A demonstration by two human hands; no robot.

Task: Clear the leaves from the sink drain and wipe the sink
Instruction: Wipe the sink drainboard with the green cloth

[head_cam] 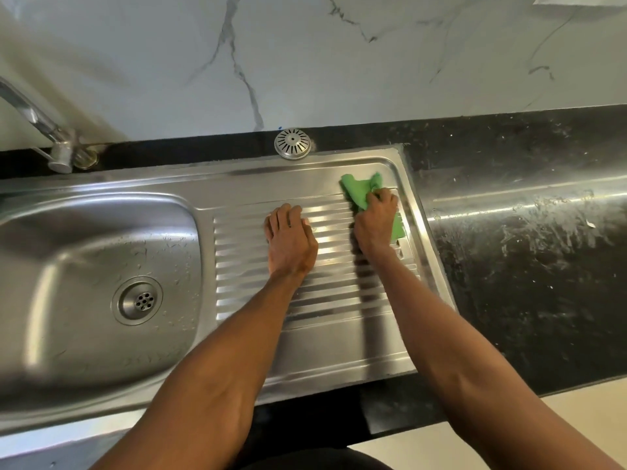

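right hand point(375, 223) gripping green cloth point(361, 191) on ribbed drainboard point(332, 300), left hand point(291, 240) flat, fingers together, just beside it

The right hand point(375, 223) gripped a green cloth point(361, 191) at the ridged drainboard's point(325, 334) far corner. The left hand point(290, 240) lay flat on the ridges. The drain point(137, 300) sat clear.

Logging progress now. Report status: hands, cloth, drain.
Right hand gripping green cloth at drainboard's far right corner. Left hand flat on ribs, bracing. Drain shows no leaves. Nothing in the way.
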